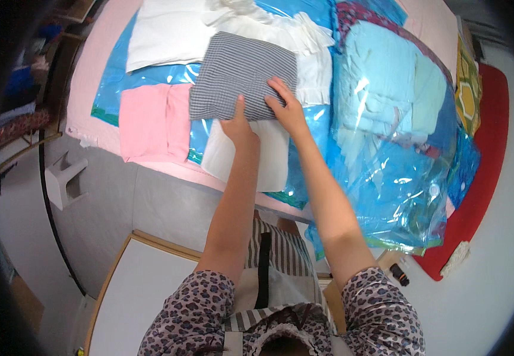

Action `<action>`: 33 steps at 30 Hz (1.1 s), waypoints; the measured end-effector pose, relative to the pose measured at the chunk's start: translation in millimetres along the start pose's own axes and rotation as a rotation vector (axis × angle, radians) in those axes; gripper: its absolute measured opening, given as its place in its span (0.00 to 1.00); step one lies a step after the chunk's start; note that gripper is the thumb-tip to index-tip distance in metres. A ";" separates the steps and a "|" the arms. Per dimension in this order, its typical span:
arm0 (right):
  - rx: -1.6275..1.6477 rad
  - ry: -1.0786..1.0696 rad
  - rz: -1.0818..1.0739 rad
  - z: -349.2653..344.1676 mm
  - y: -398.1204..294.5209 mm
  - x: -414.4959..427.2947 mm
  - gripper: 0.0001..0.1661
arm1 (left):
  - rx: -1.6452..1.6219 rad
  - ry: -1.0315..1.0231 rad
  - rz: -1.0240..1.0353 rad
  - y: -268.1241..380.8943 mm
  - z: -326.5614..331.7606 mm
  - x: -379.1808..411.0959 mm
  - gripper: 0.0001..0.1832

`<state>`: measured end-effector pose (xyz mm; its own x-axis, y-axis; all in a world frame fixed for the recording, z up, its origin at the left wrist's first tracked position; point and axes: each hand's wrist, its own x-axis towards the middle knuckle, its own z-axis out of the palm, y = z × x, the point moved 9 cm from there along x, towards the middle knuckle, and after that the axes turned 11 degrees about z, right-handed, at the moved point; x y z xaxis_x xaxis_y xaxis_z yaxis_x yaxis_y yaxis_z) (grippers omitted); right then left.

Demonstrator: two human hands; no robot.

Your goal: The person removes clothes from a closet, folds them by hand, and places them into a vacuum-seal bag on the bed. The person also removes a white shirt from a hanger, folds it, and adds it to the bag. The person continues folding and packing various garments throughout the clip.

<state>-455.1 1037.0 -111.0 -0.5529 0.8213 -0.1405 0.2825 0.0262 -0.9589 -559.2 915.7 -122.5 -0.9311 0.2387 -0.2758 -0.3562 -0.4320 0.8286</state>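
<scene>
A folded dark gingham cloth [243, 66] lies on white garments and blue plastic in the middle of the bed. My left hand [239, 127] is at its lower edge, thumb on top; its other fingers are partly hidden. My right hand [287, 107] rests on the cloth's lower right part with its fingers apart. Folded pink fabric [154, 122] lies to the left, and a folded white cloth [270, 155] lies below, partly under my left forearm. Ruffled white garments [172, 31] spread behind the gingham cloth.
To the right, a clear plastic bag [390, 187] holds folded light blue fabric [381, 75]. A red mat [484, 147] lies on the floor beyond it. A white stool [65, 180] stands at the left, and a wood-edged white board [145, 293] is below the bed.
</scene>
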 end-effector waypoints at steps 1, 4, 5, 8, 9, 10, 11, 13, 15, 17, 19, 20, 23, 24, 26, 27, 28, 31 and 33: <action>0.048 0.027 0.022 -4.9 -3.6 -10.0 0.31 | 0.059 0.038 0.092 9.8 5.6 -1.5 0.25; 0.204 0.079 0.089 -15.6 -6.4 -39.6 0.34 | 0.038 -0.032 0.164 17.5 30.3 5.0 0.23; 0.211 0.117 0.089 -23.2 -6.4 -52.1 0.36 | 0.084 -0.092 0.216 24.1 40.4 3.8 0.22; 0.186 0.187 0.075 -59.4 -25.1 -88.3 0.46 | 0.252 -0.307 0.300 54.7 85.8 -16.7 0.22; 0.183 0.238 0.066 -79.1 -30.0 -100.5 0.48 | 0.338 -0.403 0.277 66.6 100.2 -34.8 0.22; 0.179 0.276 0.050 -96.1 -40.3 -112.5 0.51 | 0.438 -0.482 0.271 75.9 104.6 -48.0 0.21; 0.174 0.325 0.034 -113.9 -43.7 -124.2 0.53 | 0.538 -0.573 0.264 81.4 112.2 -66.0 0.20; 0.241 0.335 0.058 -145.7 -28.9 -147.5 0.61 | 0.519 -0.709 0.131 94.9 128.4 -126.4 0.22; 0.448 0.314 0.131 -170.8 -10.9 -180.7 0.65 | 0.550 -0.736 -0.027 107.1 123.0 -185.6 0.28; 0.679 0.238 0.290 -192.8 10.1 -222.1 0.70 | 0.636 -0.772 -0.294 105.5 99.6 -234.8 0.30; 0.857 0.104 0.463 -209.7 39.8 -281.3 0.72 | 0.559 -0.998 -0.562 92.2 90.2 -286.2 0.29; 0.781 -0.012 0.349 -218.7 44.7 -308.3 0.70 | 0.485 -1.130 -0.653 81.3 84.6 -312.1 0.28; 1.118 -0.173 0.141 -224.3 95.1 -410.9 0.61 | 0.424 -1.314 -0.994 42.5 61.5 -392.1 0.24; 1.252 -0.177 0.097 -229.5 107.2 -441.2 0.58 | 0.492 -1.269 -1.135 26.3 46.8 -419.8 0.23; 1.394 0.012 0.106 -243.7 146.1 -501.7 0.51 | 0.784 -1.118 -1.426 -10.1 7.6 -469.3 0.22; 1.445 0.143 0.121 -247.4 167.4 -534.2 0.47 | 0.715 -1.261 -1.420 -22.0 14.3 -499.0 0.21; 1.490 0.277 0.135 -251.2 186.4 -567.5 0.44 | 0.728 -1.311 -1.393 -38.1 8.4 -524.3 0.20; 1.546 0.616 0.174 -251.2 249.4 -664.6 0.34 | 1.069 -1.551 -1.118 -89.5 -10.6 -575.9 0.22; 1.571 0.775 0.162 -237.7 303.0 -722.0 0.28 | 1.512 -1.966 -0.616 -114.4 4.8 -590.7 0.25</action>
<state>216.0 587.3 -241.5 0.0002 0.8294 -0.5586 -0.9213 -0.2171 -0.3226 31.9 828.3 -52.0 0.5359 0.5150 -0.6690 0.6156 0.3040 0.7271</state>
